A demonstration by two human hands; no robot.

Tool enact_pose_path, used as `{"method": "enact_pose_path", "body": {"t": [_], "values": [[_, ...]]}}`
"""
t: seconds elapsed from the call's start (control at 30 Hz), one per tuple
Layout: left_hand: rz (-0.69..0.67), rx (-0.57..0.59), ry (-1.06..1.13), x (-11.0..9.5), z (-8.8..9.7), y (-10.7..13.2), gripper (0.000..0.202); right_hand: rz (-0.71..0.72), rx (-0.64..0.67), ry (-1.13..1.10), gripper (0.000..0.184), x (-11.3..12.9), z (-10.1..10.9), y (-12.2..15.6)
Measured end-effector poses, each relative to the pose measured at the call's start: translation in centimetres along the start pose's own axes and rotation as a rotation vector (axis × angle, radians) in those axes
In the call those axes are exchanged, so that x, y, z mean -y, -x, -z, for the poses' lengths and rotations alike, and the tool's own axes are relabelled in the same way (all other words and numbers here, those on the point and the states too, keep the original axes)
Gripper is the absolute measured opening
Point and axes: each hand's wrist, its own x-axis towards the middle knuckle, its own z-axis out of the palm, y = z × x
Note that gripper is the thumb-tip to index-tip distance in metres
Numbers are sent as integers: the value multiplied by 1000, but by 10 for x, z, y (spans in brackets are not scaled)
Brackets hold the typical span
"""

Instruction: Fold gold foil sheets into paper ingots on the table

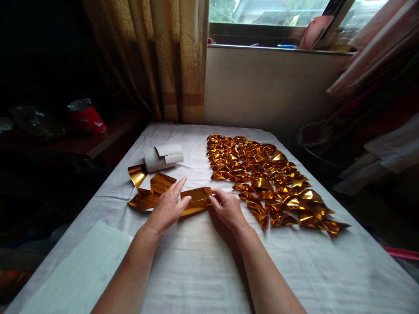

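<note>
A sheet of shiny gold foil paper (196, 198) lies in front of me, rising slightly from the cloth. My right hand (228, 209) pinches its right edge between thumb and fingers. At its left end is my left hand (168, 208), with fingers stretched out and thumb apart; whether the palm touches the foil is hidden. More loose gold foil sheets (140, 200), curled and overlapping, lie left of and partly under that hand. Many folded gold foil pieces (262, 183), pointed at the ends, sit in close rows to the right.
White curled papers (160, 158) stand behind the loose foil. A pale sheet (81, 266) lies at the front left of the white-clothed table (196, 279). A red container (87, 120) sits on a dark side surface. A curtain (170, 65) hangs behind; clothes (376, 48) hang at right.
</note>
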Motion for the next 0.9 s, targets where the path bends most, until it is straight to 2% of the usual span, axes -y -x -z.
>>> {"method": "enact_pose_path", "body": {"t": [0.07, 0.13, 0.23, 0.37, 0.43, 0.53, 0.63, 0.73, 0.77, 0.9], "values": [[-55, -77, -112, 1, -2, 1, 60, -23, -54, 56, 25, 0, -9, 0], [-114, -72, -217, -3, -3, 4, 54, -34, -101, 113, 27, 0, -16, 1], [-223, 106, -300, -15, -5, 13, 46, -39, -142, 159, 29, 0, -21, 2], [-207, 411, -306, -25, -11, 22, 68, -37, -160, 172, 29, -1, -22, 2], [-170, 477, -305, -25, -15, 25, 77, -15, -178, 162, 28, -2, -23, 2], [-142, 502, -307, -24, -17, 26, 80, 29, -197, 145, 27, -4, -23, 1], [-139, 454, -313, -24, -16, 23, 67, 50, -177, 152, 24, -3, -22, 2], [-140, 297, -295, -23, -14, 16, 29, 49, -129, 199, 19, 2, -19, 3], [-113, 234, -302, -21, -14, 14, 23, 45, -112, 219, 17, 4, -18, 4], [24, 20, -380, -10, -18, 7, 18, 45, -66, 276, 15, 8, -15, 6]]}}
